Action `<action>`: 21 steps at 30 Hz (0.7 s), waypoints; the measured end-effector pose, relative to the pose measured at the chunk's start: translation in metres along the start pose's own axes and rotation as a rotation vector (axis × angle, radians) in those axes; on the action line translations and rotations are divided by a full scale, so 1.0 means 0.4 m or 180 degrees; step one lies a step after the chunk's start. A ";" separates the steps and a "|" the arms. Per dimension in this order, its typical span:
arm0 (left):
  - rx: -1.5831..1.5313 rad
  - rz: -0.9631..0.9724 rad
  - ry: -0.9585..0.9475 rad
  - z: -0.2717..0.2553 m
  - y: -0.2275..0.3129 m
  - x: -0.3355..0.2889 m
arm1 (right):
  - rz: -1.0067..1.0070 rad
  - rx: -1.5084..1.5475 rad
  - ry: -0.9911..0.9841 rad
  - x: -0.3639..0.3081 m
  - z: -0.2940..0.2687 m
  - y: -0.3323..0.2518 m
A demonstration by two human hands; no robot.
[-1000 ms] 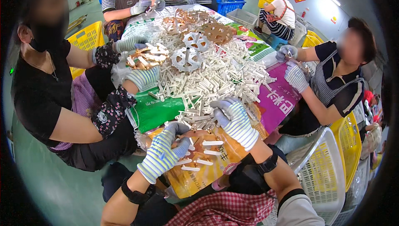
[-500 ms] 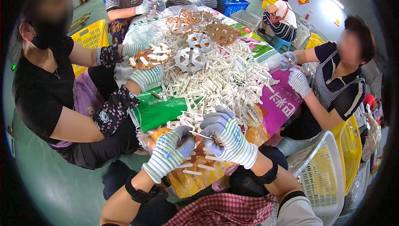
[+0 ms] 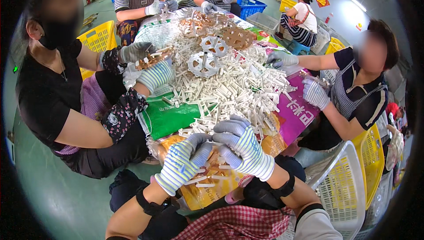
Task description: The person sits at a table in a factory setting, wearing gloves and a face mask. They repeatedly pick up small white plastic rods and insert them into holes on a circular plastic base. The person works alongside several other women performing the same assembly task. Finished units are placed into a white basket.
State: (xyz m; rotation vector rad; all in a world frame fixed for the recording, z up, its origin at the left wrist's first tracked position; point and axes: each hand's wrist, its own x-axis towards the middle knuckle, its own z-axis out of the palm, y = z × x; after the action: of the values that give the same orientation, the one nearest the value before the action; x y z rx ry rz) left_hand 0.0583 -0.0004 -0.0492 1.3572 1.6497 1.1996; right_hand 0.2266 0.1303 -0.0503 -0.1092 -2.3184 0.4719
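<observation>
My gloved left hand (image 3: 183, 163) and gloved right hand (image 3: 244, 148) meet fingertip to fingertip over the near end of the covered table. Both are closed in a pinch, and the fingers almost wholly cover the thin white stick between them. Just beyond my fingers spreads a big heap of short white sticks (image 3: 234, 90). A few loose white sticks (image 3: 205, 185) lie below my hands on a yellow printed sack (image 3: 198, 199). Two silver cut-out discs (image 3: 203, 65) rest on the heap, and a copper-coloured disc (image 3: 237, 37) lies behind them.
Close by on the left, a person (image 3: 57, 103) holds a copper-coloured disc. Another person (image 3: 353, 81) sits at the right, one gloved hand at the heap. White baskets (image 3: 340, 187) and yellow baskets (image 3: 370, 160) stand at my right. More people sit at the far end.
My hands have drawn together, hiding the white stick that showed between them. The person at right has reached one hand to the heap; the person at left has tilted the copper-coloured disc.
</observation>
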 end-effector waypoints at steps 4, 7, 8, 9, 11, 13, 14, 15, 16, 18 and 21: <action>-0.0293 0.0059 -0.0056 0.010 -0.010 -0.006 | -0.0189 -0.0247 -0.0040 -0.007 0.009 0.018; -0.0395 0.0222 0.0105 0.017 -0.018 -0.006 | -0.0092 -0.0030 0.0116 0.003 0.000 0.011; -0.0244 0.0407 0.0193 0.016 -0.008 -0.005 | -0.0054 0.0087 0.0206 0.002 -0.005 0.011; -0.0093 0.0590 0.0283 0.015 -0.002 -0.003 | 0.0070 0.0451 0.0212 -0.012 -0.006 0.019; -0.0236 0.0442 0.0230 0.012 -0.003 0.000 | 0.0154 0.0742 0.0181 -0.013 -0.004 0.013; -0.0270 0.0461 0.0198 0.012 -0.001 0.000 | 0.0138 0.0583 0.0003 -0.017 -0.003 0.016; -0.0234 0.0562 0.0189 0.011 0.004 -0.001 | 0.0167 0.0584 -0.0001 -0.017 0.000 0.017; -0.0197 0.0662 0.0181 0.012 0.006 -0.002 | 0.0195 0.0585 -0.0005 -0.017 0.005 0.017; -0.0153 0.0604 0.0196 0.013 0.005 -0.001 | 0.0224 0.0585 -0.0009 -0.018 0.008 0.017; -0.0057 0.0486 0.0240 0.012 0.000 -0.001 | 0.0250 0.0553 -0.0007 -0.020 0.008 0.019; 0.0090 0.0307 0.0110 0.008 0.007 0.002 | 0.0299 0.0747 -0.0130 -0.029 0.008 0.032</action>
State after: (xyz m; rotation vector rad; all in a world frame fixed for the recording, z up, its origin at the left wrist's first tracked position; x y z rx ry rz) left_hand 0.0620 0.0011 -0.0478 1.4557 1.6470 1.2660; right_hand 0.2317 0.1389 -0.0649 -0.0956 -2.2861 0.7963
